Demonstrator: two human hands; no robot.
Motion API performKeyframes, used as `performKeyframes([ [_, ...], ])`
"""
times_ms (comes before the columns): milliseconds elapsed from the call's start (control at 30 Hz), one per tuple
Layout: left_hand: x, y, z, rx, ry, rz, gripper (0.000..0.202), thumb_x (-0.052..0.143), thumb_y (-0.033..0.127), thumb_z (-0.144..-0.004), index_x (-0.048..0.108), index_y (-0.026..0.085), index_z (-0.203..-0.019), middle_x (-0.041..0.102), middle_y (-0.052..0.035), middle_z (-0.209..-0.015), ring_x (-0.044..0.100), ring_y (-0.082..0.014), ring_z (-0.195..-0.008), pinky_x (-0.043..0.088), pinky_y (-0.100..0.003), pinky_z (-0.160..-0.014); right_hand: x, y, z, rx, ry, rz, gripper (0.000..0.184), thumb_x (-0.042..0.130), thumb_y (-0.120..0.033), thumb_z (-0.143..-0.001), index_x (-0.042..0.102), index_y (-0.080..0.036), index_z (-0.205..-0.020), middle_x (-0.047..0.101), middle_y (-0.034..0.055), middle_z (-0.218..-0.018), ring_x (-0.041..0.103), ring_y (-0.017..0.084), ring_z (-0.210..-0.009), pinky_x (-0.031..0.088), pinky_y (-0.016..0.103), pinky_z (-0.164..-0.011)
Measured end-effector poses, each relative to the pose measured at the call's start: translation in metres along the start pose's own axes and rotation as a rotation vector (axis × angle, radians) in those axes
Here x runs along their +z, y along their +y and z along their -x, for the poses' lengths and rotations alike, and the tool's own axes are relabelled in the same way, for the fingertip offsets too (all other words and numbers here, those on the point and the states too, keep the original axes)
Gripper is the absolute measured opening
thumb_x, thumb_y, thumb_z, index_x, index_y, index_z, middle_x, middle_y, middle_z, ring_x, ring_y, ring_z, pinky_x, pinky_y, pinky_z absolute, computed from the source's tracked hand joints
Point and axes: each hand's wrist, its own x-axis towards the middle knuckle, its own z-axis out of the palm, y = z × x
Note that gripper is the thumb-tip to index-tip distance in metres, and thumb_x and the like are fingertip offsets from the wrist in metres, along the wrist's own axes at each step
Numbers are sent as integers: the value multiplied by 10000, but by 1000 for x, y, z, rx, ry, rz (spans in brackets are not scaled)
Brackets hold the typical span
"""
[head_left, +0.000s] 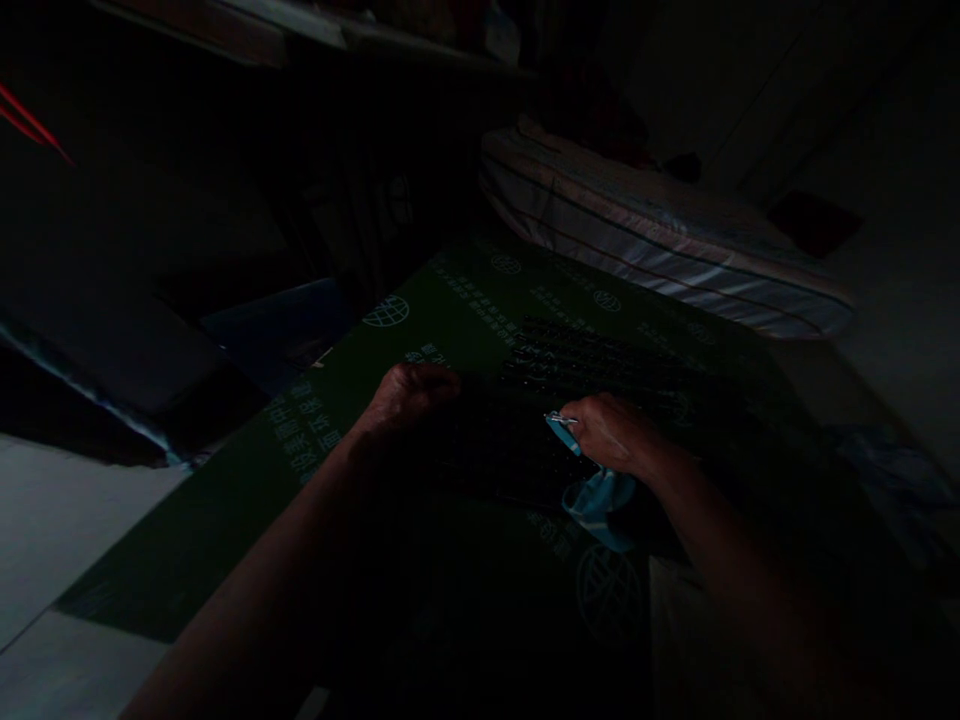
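It was very dark. The right hand (609, 432) had its fingers bent and pressed together, pinching a blue cloth (601, 500). A little of the cloth peeked out just left of those fingers, and a bigger bit hung down below them. A thin shiny thing (561, 418) poked out by the fingertips too, but it was too small to name. The left hand (412, 392) was well to the left, with its fingers curled in. You could not tell if they pinched anything. A black keyboard (577, 362) lay between the two sets of fingers and went on past the right ones. It was too dark to see if there was one keyboard or two. All this was on a green desk (446, 315) with pale writing (316, 425), which spread out around the fingers. Far past the right fingers was a striped mattress (660, 225). A pale floor (71, 545) showed well to the left of the left fingers.
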Motion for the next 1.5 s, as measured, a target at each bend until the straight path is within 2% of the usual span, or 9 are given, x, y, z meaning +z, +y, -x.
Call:
performKeyframes([
  [200, -1, -2, -2, -9, 0, -58, 239, 634, 377, -646, 689, 201, -798, 687, 9, -748, 605, -154, -676, 454, -218, -579, -3, 0, -1, -30, 19, 37, 201, 441, -171, -791, 636, -191, -749, 644, 33, -706, 541, 116, -611, 269, 234, -529],
  [367, 0, 1, 0, -30, 3, -24, 267, 636, 392, -635, 685, 190, -802, 685, 2, -721, 604, -158, -648, 452, -221, -549, -6, 3, -4, -64, -26, 32, 208, 442, -163, -785, 642, -183, -734, 640, 33, -693, 538, 105, -584, 273, 225, -519],
  [567, 0, 6, 1, -66, 20, -46, 260, 641, 396, -615, 686, 189, -766, 663, 10, -647, 578, -146, -585, 437, -227, -530, -9, 4, -4, -57, -29, 33, 205, 439, -165, -787, 635, -181, -733, 636, 31, -693, 534, 105, -597, 271, 223, -517],
  [1267, 0, 13, 6, -86, 11, 52, 238, 662, 373, -624, 685, 182, -766, 668, -1, -671, 576, -146, -601, 434, -221, -522, -5, 4, 2, -19, 2, 42, 210, 445, -167, -786, 653, -187, -757, 655, 39, -729, 552, 114, -607, 277, 230, -522],
  [1500, 1, 9, 3, -94, 18, 60, 219, 667, 367, -625, 690, 197, -760, 676, 0, -681, 585, -147, -594, 447, -227, -533, -5, 2, 4, 1, 10, 56, 206, 434, -183, -806, 638, -190, -776, 654, 41, -740, 571, 124, -644, 275, 231, -516],
])
